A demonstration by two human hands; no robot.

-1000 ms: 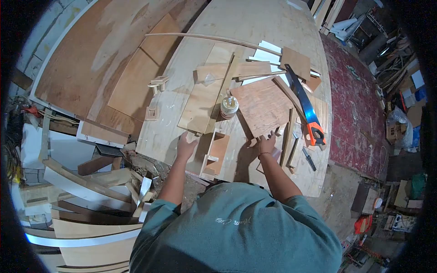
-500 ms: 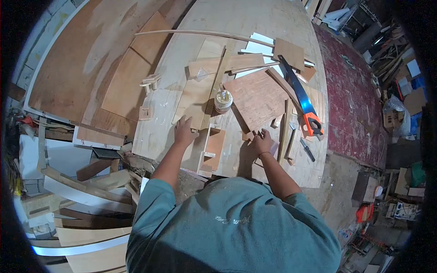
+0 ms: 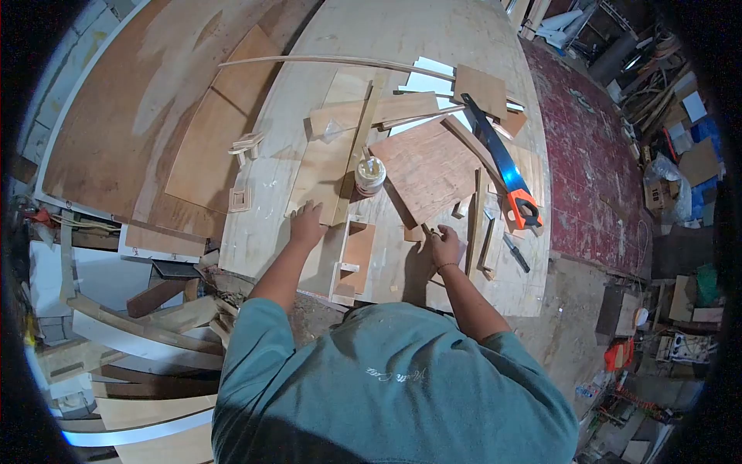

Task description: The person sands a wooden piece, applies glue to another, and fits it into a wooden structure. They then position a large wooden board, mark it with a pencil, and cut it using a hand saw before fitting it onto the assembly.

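My left hand (image 3: 308, 223) rests with fingers spread on a pale board (image 3: 315, 184), beside a small open wooden box frame (image 3: 357, 251). My right hand (image 3: 444, 246) has its fingers drawn together at a small dark piece by the lower corner of a reddish plywood square (image 3: 427, 166); what it grips is too small to name. An open jar (image 3: 370, 175) with a stick in it stands between the pale board and the plywood. A long wooden strip (image 3: 360, 147) lies on the pale board.
A handsaw (image 3: 497, 151) with an orange handle lies at the right of the table (image 3: 309, 58), near a knife (image 3: 516, 254). Small wooden frames (image 3: 240, 200) sit at the left. Large wooden sheets (image 3: 108, 139) stand beyond the left edge.
The whole view has shifted slightly, moving the table items a little to the left. My left hand now lies flatter on the board; my right hand stays near the plywood corner.
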